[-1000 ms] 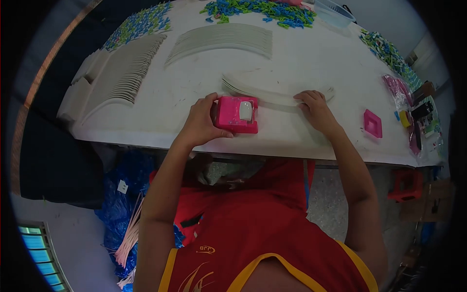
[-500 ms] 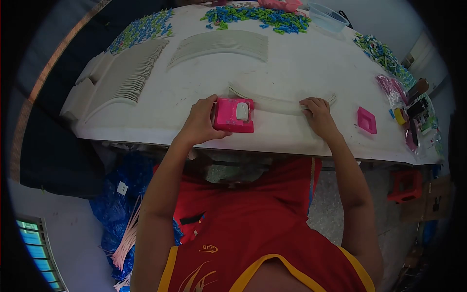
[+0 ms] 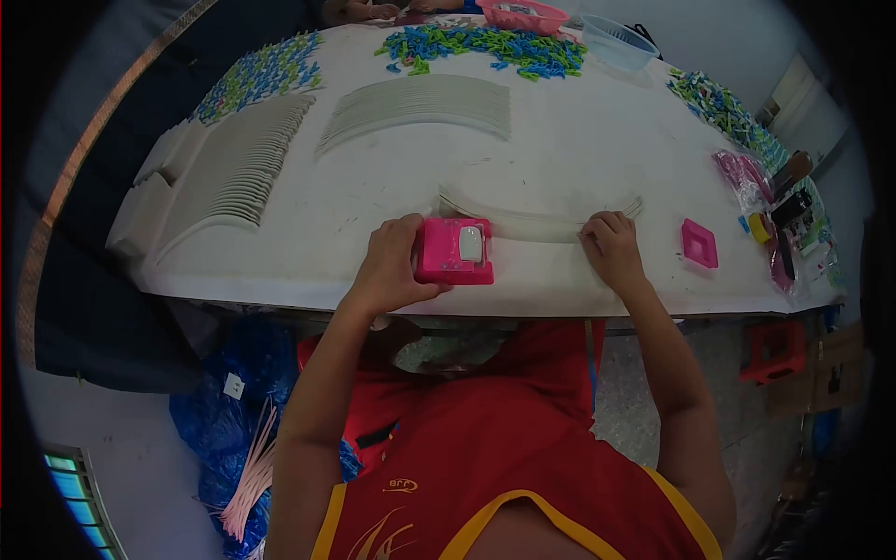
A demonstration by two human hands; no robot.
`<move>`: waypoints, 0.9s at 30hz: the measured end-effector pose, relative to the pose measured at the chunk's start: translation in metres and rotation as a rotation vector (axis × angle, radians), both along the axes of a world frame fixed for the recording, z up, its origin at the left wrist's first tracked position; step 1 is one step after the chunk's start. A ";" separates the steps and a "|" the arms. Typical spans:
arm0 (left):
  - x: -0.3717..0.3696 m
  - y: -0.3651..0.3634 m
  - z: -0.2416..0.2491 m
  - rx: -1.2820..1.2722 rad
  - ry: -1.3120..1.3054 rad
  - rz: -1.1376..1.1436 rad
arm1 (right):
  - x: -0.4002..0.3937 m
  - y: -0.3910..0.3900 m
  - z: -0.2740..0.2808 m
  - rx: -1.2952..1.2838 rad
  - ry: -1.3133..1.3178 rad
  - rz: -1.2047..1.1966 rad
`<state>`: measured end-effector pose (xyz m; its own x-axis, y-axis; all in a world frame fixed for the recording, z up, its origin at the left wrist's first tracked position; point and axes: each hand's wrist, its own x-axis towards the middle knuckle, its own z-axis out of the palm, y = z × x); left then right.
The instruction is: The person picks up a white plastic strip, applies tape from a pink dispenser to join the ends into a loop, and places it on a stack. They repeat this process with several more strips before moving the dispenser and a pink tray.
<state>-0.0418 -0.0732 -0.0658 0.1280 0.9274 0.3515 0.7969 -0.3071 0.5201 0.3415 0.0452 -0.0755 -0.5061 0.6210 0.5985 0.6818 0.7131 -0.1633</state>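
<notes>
My left hand (image 3: 387, 266) is wrapped around the left side of a pink craft punch (image 3: 437, 254) with a white push button, near the table's front edge. The thumb lies along its near side. To the right, my right hand (image 3: 613, 250) pinches the near edge of some thin, curved off-white strips (image 3: 532, 227), apparently paper. Their left end reaches up behind the punch, and their right tips show past my fingers. Whether a strip sits in the punch's slot is hidden.
Fanned curved strips (image 3: 420, 105) and a long overlapping row (image 3: 247, 168) lie behind and left. Blue and green clips (image 3: 485, 49) are heaped at the back near a pink basket (image 3: 525, 17). At right are a pink square frame (image 3: 698, 245) and bagged items. Another person's hands (image 3: 373, 11) show at the far edge.
The view has tilted, so the table's front sits lower and another person's hands show at the top. My left hand stays on the punch; my right fingers still hold the strips.
</notes>
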 end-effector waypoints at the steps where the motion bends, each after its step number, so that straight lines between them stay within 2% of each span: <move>1: 0.000 0.000 0.002 -0.015 0.004 -0.009 | -0.001 0.000 0.001 0.002 -0.002 -0.005; 9: -0.010 0.002 -0.003 0.007 -0.008 -0.073 | 0.004 0.003 0.006 0.050 -0.038 0.018; 11: -0.014 0.003 -0.007 -0.035 -0.215 -0.070 | 0.008 0.005 0.009 0.053 -0.048 0.017; 15: -0.016 0.008 0.013 -0.043 -0.263 -0.042 | 0.006 0.008 0.019 -0.027 -0.067 0.022; 17: -0.011 0.017 0.022 0.140 -0.237 -0.025 | -0.002 0.009 0.034 -0.073 -0.063 0.040; 18: -0.006 0.021 0.031 0.137 -0.236 -0.016 | -0.012 0.009 0.046 -0.086 -0.045 0.062; 23: 0.041 0.048 0.077 0.489 -0.029 -0.182 | -0.086 -0.012 0.110 -0.047 -0.038 0.165; 24: 0.048 0.047 0.084 0.490 -0.028 -0.182 | -0.100 -0.018 0.118 -0.006 -0.047 0.226; 25: 0.055 0.044 0.091 0.358 0.056 -0.180 | -0.108 -0.022 0.124 0.034 -0.055 0.285; 26: 0.057 0.042 0.094 0.225 0.140 -0.177 | -0.111 -0.024 0.127 0.035 -0.054 0.286; 27: 0.054 0.041 0.091 0.224 0.140 -0.176 | -0.112 -0.026 0.130 -0.006 -0.047 0.273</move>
<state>0.0122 -0.0322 0.0253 0.3414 0.7880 0.5124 0.7804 -0.5415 0.3128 0.2291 0.0192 0.0542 -0.6821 0.4616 0.5672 0.4717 0.8704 -0.1411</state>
